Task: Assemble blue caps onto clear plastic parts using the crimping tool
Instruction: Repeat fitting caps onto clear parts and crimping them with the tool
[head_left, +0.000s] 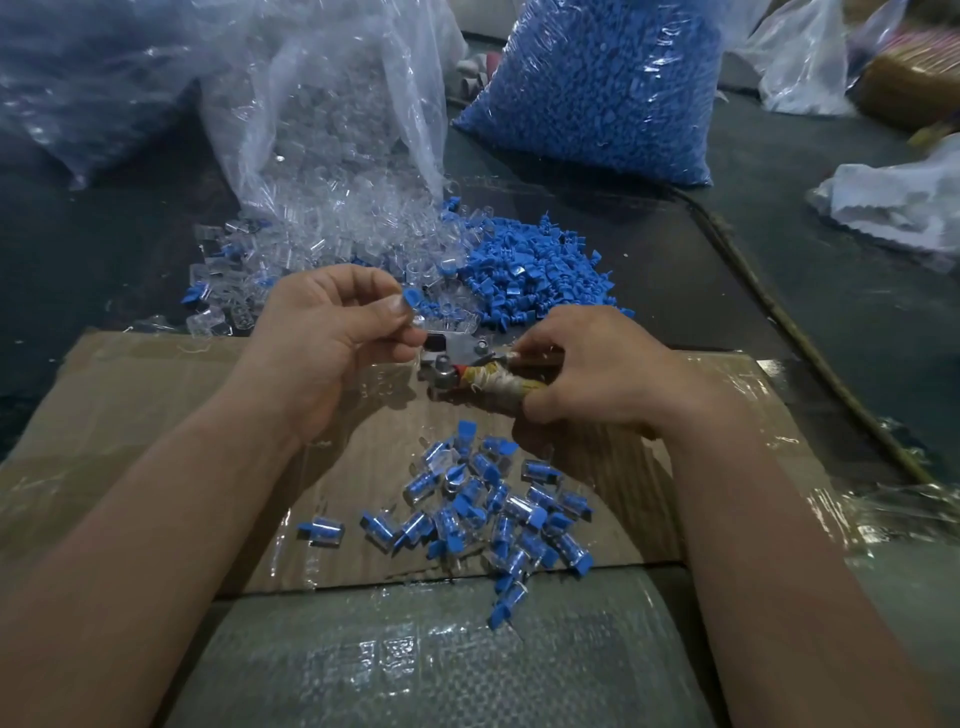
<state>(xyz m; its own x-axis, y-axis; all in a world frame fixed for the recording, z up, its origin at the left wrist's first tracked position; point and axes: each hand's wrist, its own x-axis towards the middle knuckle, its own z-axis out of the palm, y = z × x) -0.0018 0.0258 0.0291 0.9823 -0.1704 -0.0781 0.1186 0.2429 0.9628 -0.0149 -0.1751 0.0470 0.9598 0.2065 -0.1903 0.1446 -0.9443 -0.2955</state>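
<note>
1. Currently the left hand (332, 332) pinches a blue cap (414, 300) just above the crimping tool (457, 358) head.
2. Right hand (597, 369) fingers curl round its taped handles.
3. Next, likely: seat piece between jaws, squeeze.

The left hand (332, 332) pinches a blue cap (413, 300) at the crimping tool (467, 371), whose taped handles the right hand (587, 374) grips.
</note>
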